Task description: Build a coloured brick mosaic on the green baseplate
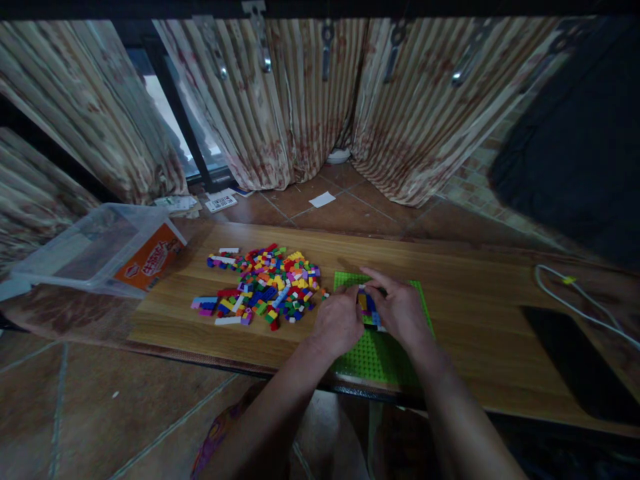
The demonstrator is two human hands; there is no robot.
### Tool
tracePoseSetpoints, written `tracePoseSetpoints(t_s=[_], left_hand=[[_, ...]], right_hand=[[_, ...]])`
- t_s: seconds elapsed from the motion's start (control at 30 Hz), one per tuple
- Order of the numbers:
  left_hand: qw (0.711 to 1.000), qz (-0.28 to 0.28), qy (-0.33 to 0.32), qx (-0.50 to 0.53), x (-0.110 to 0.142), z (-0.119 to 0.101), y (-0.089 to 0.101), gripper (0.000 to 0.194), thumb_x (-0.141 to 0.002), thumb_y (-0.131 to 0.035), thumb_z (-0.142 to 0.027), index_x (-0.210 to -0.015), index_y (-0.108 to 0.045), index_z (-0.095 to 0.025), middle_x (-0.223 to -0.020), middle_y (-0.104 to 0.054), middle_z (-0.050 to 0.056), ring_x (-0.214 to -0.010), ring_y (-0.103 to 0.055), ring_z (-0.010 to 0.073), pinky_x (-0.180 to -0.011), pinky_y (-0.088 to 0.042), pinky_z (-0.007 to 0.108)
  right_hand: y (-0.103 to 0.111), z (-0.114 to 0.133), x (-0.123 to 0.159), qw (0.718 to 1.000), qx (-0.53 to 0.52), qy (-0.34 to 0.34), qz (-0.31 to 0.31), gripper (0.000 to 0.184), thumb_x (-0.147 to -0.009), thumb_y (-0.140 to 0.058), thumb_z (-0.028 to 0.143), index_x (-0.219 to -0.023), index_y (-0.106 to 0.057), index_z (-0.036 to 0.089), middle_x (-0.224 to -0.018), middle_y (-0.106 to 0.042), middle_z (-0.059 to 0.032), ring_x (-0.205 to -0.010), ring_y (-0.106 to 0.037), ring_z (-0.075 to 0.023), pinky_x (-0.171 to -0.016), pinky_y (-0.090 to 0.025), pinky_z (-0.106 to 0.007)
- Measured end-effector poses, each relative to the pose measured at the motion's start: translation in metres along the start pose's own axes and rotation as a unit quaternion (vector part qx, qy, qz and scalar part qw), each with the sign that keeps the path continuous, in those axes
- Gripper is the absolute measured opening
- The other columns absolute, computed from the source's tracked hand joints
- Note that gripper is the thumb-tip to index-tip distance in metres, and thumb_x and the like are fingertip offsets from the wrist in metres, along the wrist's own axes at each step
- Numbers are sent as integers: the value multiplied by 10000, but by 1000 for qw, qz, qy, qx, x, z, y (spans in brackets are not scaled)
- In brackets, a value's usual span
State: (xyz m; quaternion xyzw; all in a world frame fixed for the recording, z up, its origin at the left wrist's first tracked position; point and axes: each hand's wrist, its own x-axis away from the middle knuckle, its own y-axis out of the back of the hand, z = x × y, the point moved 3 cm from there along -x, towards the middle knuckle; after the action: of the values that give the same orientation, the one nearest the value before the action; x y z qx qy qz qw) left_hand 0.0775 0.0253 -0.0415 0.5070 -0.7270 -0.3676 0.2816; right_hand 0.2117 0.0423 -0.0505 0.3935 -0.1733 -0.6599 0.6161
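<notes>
A green studded baseplate (pixel 370 360) lies on the wooden table. Above its middle is a small build of toy bricks (pixel 367 307), with yellow, blue and pale pieces showing between my hands. My left hand (pixel 340 323) is closed at the build's left side, its fingers curled and partly hidden. From the right, my right hand (pixel 403 310) grips the same build, with thumb and fingers bent around it and one finger stretched over the far side. Whether a single loose brick sits between the fingertips is too small to tell.
Left of the baseplate spreads a pile of loose colourful bricks (pixel 270 287). A clear plastic bin (pixel 100 247) with an orange label stands at the table's left end. On the right lie a black flat object (pixel 580 363) and a white cable (pixel 580 300). Striped curtains (pixel 310 100) hang behind.
</notes>
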Motion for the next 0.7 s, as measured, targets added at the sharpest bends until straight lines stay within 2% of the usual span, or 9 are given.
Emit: tracePoseSetpoints(t_s=[0.17,0.3,0.4,0.6,0.7], left_hand=[[1000,-7,-5,-12,1,0,-1,353,-849,-402,-151,-1159,-571,-146,-1043,-658,117,-923,-641,228,-840,-514,346],[1000,-13,-8,-18,2,0,-3,372,-848,-406,-149,-1190,-554,-140,-1043,-654,123,-924,-643,232,-835,-514,349],[1000,-13,-11,-16,2,0,-3,396,-849,-400,-143,-1216,-548,-133,-1050,-655,127,-934,-644,235,-844,-512,355],[1000,-17,-1,-9,2,1,-3,340,-856,-402,-149,-1141,-586,-134,-1009,-664,125,-900,-650,231,-821,-516,344],[1000,-19,-5,-11,2,1,-3,335,-859,-399,-147,-1133,-591,-133,-986,-666,121,-891,-651,232,-818,-517,344]], right_hand=[[-2,2,0,996,81,40,-1,370,-890,-498,221,-1225,-642,287,-955,-752,-42,-895,-686,-235,-911,-474,-441],[-4,1,3,994,95,44,-6,365,-898,-485,222,-1223,-644,273,-973,-748,-56,-923,-670,-251,-926,-448,-465],[-4,-1,6,998,50,27,-19,341,-894,-494,254,-1188,-667,250,-961,-746,-63,-912,-663,-250,-900,-467,-446],[0,-8,9,994,-76,-69,-32,402,-858,-554,348,-1233,-625,223,-1019,-739,-66,-923,-676,-227,-874,-498,-397],[2,-13,6,990,-96,-98,-43,365,-868,-536,395,-1145,-675,201,-1064,-733,-83,-981,-672,-234,-888,-492,-386]])
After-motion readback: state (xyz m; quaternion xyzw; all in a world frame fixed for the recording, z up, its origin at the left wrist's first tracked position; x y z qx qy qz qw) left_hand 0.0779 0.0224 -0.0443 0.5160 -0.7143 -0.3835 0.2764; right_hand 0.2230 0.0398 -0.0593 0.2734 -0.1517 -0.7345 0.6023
